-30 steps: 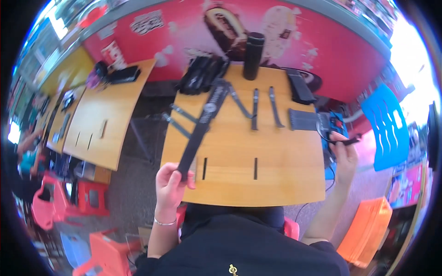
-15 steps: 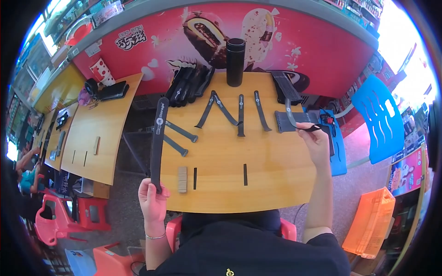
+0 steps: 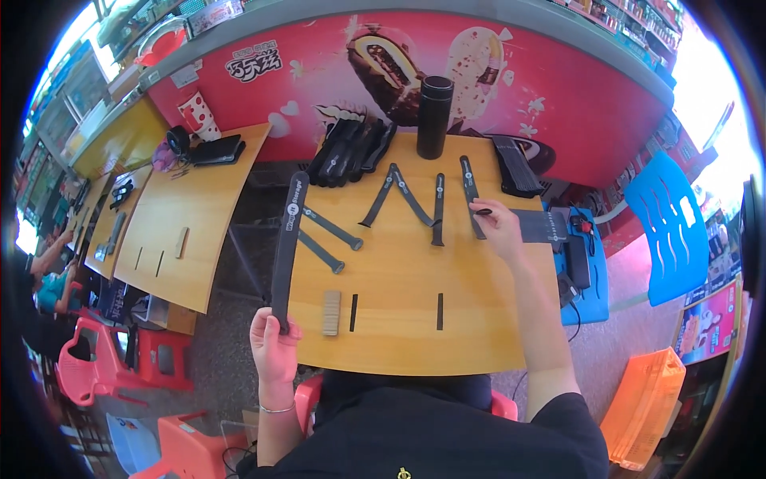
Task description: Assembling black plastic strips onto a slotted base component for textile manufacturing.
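Note:
My left hand (image 3: pixel 275 345) is closed around the lower end of a long black strap (image 3: pixel 292 231), which rises above the table's left side. My right hand (image 3: pixel 501 227) is over the right part of the table, its fingers pinched on a dark strap end (image 3: pixel 483 211). Close beside those fingers, a black strap (image 3: pixel 469 182) lies lengthwise; whether it is the held one I cannot tell. Further left lie a single black strap (image 3: pixel 439 203), two straps meeting at their tops (image 3: pixel 413 197), and two greyish straps (image 3: pixel 322 251) at a slant.
On the wooden table (image 3: pixel 399 343) are a small wooden block (image 3: pixel 332 312) and two dark strips (image 3: pixel 440 311). Bundled black straps (image 3: pixel 349 152) and a black bottle (image 3: pixel 434 118) stand at the back, another bundle (image 3: pixel 517 168) back right. A blue chair (image 3: pixel 662 231) is rightward.
My right hand has moved left from the table's right edge to the straps in the middle right. My left hand still holds its strap upright. The whole view has shifted slightly.

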The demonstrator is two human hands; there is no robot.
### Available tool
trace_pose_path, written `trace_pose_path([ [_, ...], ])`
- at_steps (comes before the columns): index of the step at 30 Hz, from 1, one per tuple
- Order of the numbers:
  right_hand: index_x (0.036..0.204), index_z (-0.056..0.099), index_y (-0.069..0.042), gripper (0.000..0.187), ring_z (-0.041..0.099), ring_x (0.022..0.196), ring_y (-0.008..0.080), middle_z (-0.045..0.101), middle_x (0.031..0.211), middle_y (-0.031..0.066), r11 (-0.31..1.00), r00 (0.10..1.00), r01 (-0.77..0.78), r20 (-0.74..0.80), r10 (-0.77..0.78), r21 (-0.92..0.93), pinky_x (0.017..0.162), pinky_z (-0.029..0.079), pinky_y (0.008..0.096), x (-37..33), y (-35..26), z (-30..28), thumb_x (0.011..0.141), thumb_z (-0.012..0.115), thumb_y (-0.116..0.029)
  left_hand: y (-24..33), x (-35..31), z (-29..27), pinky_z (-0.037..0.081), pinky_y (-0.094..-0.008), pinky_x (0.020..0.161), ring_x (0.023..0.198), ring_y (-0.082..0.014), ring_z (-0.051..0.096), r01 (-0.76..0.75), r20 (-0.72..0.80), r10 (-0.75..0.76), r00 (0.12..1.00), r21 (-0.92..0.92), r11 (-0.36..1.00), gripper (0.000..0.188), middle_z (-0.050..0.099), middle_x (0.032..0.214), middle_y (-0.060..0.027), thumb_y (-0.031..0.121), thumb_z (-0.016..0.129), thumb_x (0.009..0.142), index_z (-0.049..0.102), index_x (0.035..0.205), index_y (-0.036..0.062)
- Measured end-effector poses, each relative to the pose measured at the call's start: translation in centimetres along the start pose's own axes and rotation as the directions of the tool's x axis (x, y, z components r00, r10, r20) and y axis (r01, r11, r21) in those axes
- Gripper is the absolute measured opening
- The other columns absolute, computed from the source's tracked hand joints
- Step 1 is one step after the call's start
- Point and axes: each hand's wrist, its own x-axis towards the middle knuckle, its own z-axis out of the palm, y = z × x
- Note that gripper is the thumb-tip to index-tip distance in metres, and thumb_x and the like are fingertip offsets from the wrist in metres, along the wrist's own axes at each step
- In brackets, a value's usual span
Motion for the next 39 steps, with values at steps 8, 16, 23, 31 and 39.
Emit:
trace_pose_path([
  [8, 0.102, 0.065, -0.002, 0.023, 0.064, 0.081, 0.0216, 0.061, 0.110, 0.0107, 0.960, 0.987, 0.005, 0.156, 0.040, -0.280, 0.073, 0.050, 0.0280, 1.6, 2.0, 2.0, 0.080, 0.060, -0.001, 0.2, -0.1, -0.3, 0.039, -0.0261, 0.057, 0.062, -0.0115, 0.049, -0.008, -0.049, 0.009, 0.999, 0.019, 1.000, 0.016, 0.057, 0.074, -0.0036, 0.022, 0.056, 0.092, 0.052, 0.092, 0.0067],
  [16, 0.100, 0.065, 0.000, 0.024, 0.062, 0.093, 0.0294, 0.061, 0.111, 0.0140, 0.946, 0.974, 0.092, 0.227, -0.020, -0.312, 0.083, 0.049, 0.0322, 1.4, 3.1, 2.5, 0.078, 0.055, 0.004, -0.2, 0.1, -0.6, 0.045, -0.0279, 0.060, 0.064, -0.0148, 0.054, -0.012, -0.033, 0.011, 0.999, -0.031, 0.999, 0.014, 0.059, 0.076, -0.0073, 0.017, 0.053, 0.093, 0.054, 0.093, 0.0029],
  [23, 0.101, 0.063, 0.000, 0.031, 0.059, 0.099, 0.0337, 0.062, 0.108, 0.0158, 0.896, 0.958, 0.217, 0.262, -0.119, -0.388, 0.086, 0.047, 0.0355, 1.4, 0.7, 1.2, 0.077, 0.046, 0.009, -0.6, 0.4, 0.4, 0.047, -0.0274, 0.061, 0.065, -0.0155, 0.057, 0.042, 0.030, -0.041, 0.999, -0.044, 0.998, 0.015, 0.060, 0.077, -0.0077, 0.016, 0.054, 0.093, 0.056, 0.094, 0.0008],
  [31, 0.097, 0.065, 0.000, 0.019, 0.059, 0.072, 0.0153, 0.062, 0.086, 0.0086, 0.993, 0.990, 0.115, -0.083, -0.116, -0.017, 0.067, 0.046, 0.0209, -2.0, -10.6, 2.3, 0.082, 0.055, 0.005, -2.9, 0.1, 5.6, 0.051, -0.0250, 0.062, 0.066, -0.0134, 0.060, 0.173, 0.143, -0.154, 0.978, -0.125, 0.977, 0.015, 0.063, 0.083, -0.0083, 0.007, 0.054, 0.092, 0.059, 0.103, -0.0014],
  [39, 0.098, 0.065, -0.006, 0.033, 0.059, 0.084, 0.0235, 0.063, 0.099, 0.0079, 0.870, 0.869, 0.492, 0.080, -0.489, -0.025, 0.074, 0.049, 0.0322, -9.2, -19.4, 6.5, 0.067, 0.074, -0.002, -4.3, -0.7, 9.2, 0.052, -0.0282, 0.082, 0.089, -0.0161, 0.062, 0.148, 0.266, -0.131, 0.955, -0.045, 0.988, 0.026, 0.055, 0.107, -0.0088, 0.004, 0.046, 0.094, 0.056, 0.117, -0.0049],
])
